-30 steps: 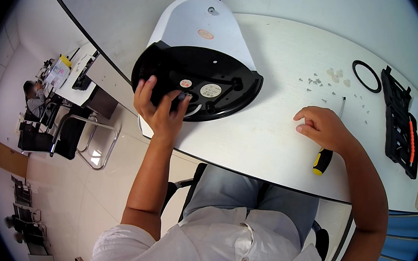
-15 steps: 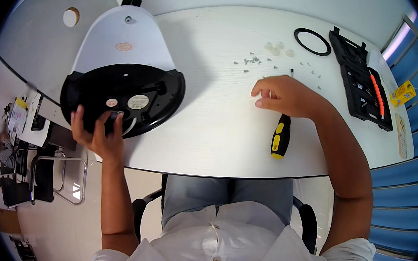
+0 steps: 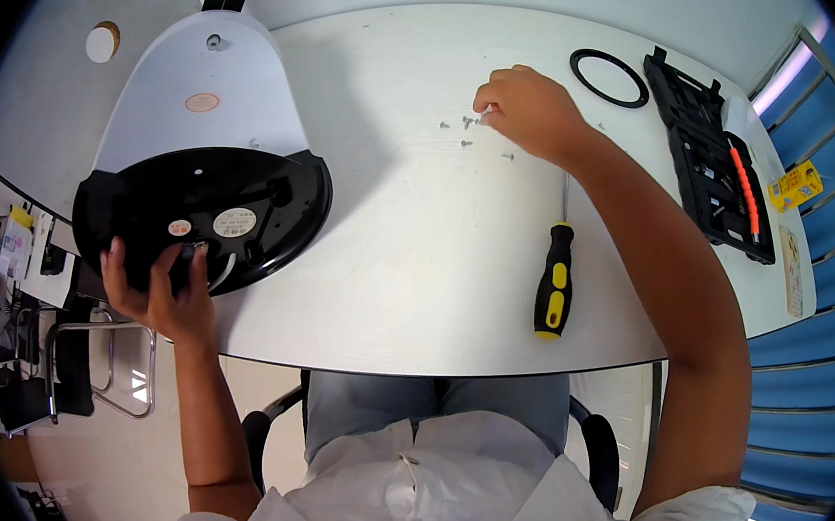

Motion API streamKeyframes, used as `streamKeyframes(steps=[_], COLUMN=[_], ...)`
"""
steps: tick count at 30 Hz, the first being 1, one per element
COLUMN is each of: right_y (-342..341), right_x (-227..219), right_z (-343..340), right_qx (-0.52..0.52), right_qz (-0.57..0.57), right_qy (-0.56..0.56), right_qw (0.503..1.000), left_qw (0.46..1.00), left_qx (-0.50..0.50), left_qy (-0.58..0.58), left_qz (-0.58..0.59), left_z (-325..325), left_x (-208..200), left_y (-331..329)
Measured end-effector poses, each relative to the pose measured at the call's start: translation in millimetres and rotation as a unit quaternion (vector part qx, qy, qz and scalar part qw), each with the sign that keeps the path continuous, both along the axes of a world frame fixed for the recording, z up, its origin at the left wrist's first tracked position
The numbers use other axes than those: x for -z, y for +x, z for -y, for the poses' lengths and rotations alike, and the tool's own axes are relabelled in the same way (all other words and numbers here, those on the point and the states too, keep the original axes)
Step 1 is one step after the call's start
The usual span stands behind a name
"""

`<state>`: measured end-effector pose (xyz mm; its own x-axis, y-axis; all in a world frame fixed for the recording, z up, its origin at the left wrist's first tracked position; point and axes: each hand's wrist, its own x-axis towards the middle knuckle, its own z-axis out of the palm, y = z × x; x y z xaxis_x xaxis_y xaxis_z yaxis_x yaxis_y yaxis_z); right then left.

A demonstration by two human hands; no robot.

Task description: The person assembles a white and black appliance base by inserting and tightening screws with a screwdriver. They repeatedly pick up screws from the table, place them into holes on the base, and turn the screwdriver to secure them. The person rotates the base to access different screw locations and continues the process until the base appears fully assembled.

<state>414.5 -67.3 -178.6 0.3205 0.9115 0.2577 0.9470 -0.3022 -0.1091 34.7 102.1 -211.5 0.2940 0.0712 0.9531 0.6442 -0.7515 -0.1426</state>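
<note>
My left hand (image 3: 161,291) rests on the black oval base (image 3: 289,188) of a white-bodied appliance (image 3: 198,134) lying on the table. Its thumb and index finger close on a small metal part (image 3: 201,248) beside a white cable (image 3: 222,271). My right hand (image 3: 532,114) is over the small screws (image 3: 466,144), with thumb and fingers pinched at the pile. A light-coloured screw (image 3: 486,113) shows partly at these fingertips; the hand hides the rest. Nearer me lies a black and yellow screwdriver (image 3: 555,284), its tip hidden under my right forearm.
Beyond my right hand are a black ring (image 3: 609,78) and a black tool case (image 3: 712,173) holding an orange-red flexible shaft (image 3: 743,191). A yellow box (image 3: 796,186) sits at the table's right edge. A round wooden-sided object (image 3: 103,42) lies far left, on a grey surface.
My right hand has moved away from above the screwdriver, farther out and left onto the screws, its fingers drawn together. My left hand stays at the black base. The whole view has shifted slightly.
</note>
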Motion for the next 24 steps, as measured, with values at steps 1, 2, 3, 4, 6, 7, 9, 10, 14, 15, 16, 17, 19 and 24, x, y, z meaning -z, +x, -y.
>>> streamKeyframes(steps=[1,2,3,4,6,7,9,10,14,15,16,17,19,24], right_y=[-2.9,-5.0,-6.4,-7.5,-6.8,-4.8,-3.5,-3.1,-4.8,-7.4,-11.3,-15.2,-24.7,-59.1], right_x=[1.2,1.0,1.8,3.0,5.9,7.9,11.3,12.6,5.3,-0.4,-8.0,-11.8,-11.2,-7.1], right_z=[-7.9,-14.3,-16.7,-18.8,-23.5,-26.4,-29.6,-30.0,-24.4,-22.1,-18.6,-15.0,-5.5,21.8], right_qx=[0.014,0.048,0.041,0.034,0.028,0.029,0.034,0.038,0.056,0.06,0.064,0.068,0.013,-0.027], right_qz=[0.019,0.059,0.07,0.08,0.087,0.083,0.079,0.08,0.036,-0.007,-0.051,-0.094,-0.111,-0.088], right_qy=[-0.025,-0.074,-0.066,-0.058,-0.06,-0.07,-0.082,-0.083,-0.082,-0.064,-0.046,-0.027,-0.033,-0.123], right_qw=[0.999,0.994,0.995,0.994,0.994,0.994,0.993,0.993,0.994,0.996,0.996,0.993,0.993,0.988], left_qw=[1.0,1.0,1.0,1.0,1.0,1.0,1.0,1.0,1.0,1.0,1.0,1.0,1.0,1.0], left_qx=[-0.003,-0.003,-0.003,-0.003,-0.006,-0.007,-0.013,-0.017,0.011,0.01,0.008,0.006,0.001,0.003], left_qy=[0.0,0.002,0.004,0.005,0.007,0.008,0.007,0.007,0.006,0.004,0.002,0.001,-0.001,0.003], left_qz=[-0.002,-0.002,-0.002,-0.002,-0.004,-0.005,-0.007,-0.008,0.0,0.0,0.0,0.0,-0.001,-0.005], left_z=[-0.8,-1.4,-1.5,-1.7,-1.0,-0.7,-0.3,0.0,-1.6,-1.2,-0.8,-0.5,0.5,1.8], left_x=[0.3,0.5,1.3,1.8,1.3,1.1,1.1,1.4,0.7,1.3,1.7,1.7,1.3,-2.2], left_y=[-0.6,-0.4,-1.0,-1.4,-1.2,-0.8,-1.2,-1.8,-0.5,-1.0,-1.4,-1.7,-1.7,0.0])
